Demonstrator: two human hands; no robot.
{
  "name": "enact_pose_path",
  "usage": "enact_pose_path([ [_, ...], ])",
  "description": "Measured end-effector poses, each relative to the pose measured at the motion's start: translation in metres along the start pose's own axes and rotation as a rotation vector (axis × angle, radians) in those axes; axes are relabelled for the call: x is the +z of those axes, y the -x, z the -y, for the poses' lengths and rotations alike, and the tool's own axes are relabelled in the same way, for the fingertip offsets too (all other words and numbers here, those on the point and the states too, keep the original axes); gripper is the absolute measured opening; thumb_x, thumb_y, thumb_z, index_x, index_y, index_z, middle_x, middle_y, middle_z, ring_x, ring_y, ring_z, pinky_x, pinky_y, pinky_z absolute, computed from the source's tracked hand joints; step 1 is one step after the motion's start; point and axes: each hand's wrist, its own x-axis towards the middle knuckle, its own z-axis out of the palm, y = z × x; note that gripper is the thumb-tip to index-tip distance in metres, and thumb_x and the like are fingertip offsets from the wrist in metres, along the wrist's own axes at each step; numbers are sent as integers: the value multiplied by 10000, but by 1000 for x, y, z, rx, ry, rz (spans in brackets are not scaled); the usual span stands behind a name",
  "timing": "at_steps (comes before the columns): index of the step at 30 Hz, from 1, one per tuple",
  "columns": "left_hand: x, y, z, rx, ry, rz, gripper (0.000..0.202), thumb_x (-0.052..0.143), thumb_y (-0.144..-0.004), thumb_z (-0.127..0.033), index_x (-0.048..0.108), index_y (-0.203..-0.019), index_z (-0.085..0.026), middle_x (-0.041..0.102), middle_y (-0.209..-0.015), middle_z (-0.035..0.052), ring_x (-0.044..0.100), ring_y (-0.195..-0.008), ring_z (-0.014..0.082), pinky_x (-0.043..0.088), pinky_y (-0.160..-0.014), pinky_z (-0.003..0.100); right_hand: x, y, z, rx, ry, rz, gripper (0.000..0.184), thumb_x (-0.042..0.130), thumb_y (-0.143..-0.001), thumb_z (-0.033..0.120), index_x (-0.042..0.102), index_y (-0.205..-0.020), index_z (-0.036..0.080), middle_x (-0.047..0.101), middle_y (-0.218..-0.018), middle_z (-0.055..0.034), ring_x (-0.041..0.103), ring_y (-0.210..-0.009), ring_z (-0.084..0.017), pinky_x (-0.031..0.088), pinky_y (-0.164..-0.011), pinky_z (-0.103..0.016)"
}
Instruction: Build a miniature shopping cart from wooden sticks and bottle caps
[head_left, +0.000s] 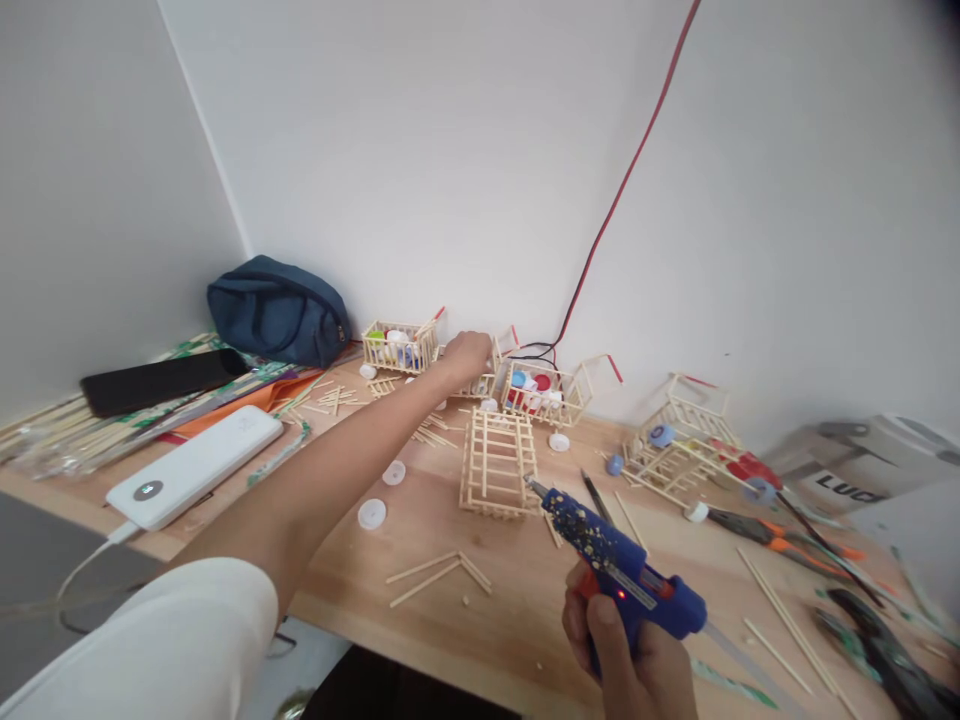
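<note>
My right hand (626, 640) is wrapped around the handle of a blue glue gun (611, 555) with a small red light glowing. Its nozzle points up and left, close to a stick frame (499, 460) like a small crate. My left hand (466, 358) reaches far forward over the middle stick cart (480, 382). Its fingers curl down and are mostly hidden, so what they hold cannot be seen. To either side are two more stick carts filled with colored bottle caps, the left cart (397, 348) and the right cart (541, 392).
Loose sticks (431, 575), white caps (372, 514) and a black pen (596, 495) lie on the wooden table (337, 570). At left are a power bank (196, 465), phone (165, 380) and blue pouch (277, 310). Another stick cart (675, 440) and pliers (780, 535) are right.
</note>
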Motion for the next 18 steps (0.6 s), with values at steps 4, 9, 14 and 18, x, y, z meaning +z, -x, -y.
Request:
enact_pose_path([
  [4, 1, -8, -4, -7, -5, 61, 372, 577, -898, -342, 547, -1223, -163, 579, -1218, 99, 600, -1044, 224, 529, -858, 428, -3, 2, -3, -28, 30, 0, 458, 487, -849, 621, 569, -779, 176, 463, -520, 28, 418, -441, -117, 332, -440, -235],
  [9, 0, -11, -5, 0, 20, 53, 359, 667, -813, -250, 624, -1143, -114, 634, -1142, 159, 622, -1067, 264, 513, -884, 366, -9, 2, -8, -50, 90, 34, 457, 471, -871, 602, 588, -798, 167, 504, -534, 10, 449, -442, -120, 344, -436, -233],
  [14, 0, -12, -3, 13, 50, 31, 385, 668, -730, -154, 674, -1110, -95, 674, -1096, 200, 650, -1055, 298, 514, -886, 340, -15, -2, -14, -117, 121, 103, 425, 472, -883, 574, 570, -779, 175, 496, -527, 10, 460, -443, -123, 372, -439, -231],
  [18, 0, -12, -3, 11, 63, 27, 406, 652, -725, -140, 671, -1129, -100, 669, -1129, 202, 638, -1086, 305, 510, -908, 354, -18, 1, -22, -72, 160, 108, 443, 482, -877, 587, 590, -779, 169, 520, -552, -7, 479, -481, -135, 396, -474, -246],
])
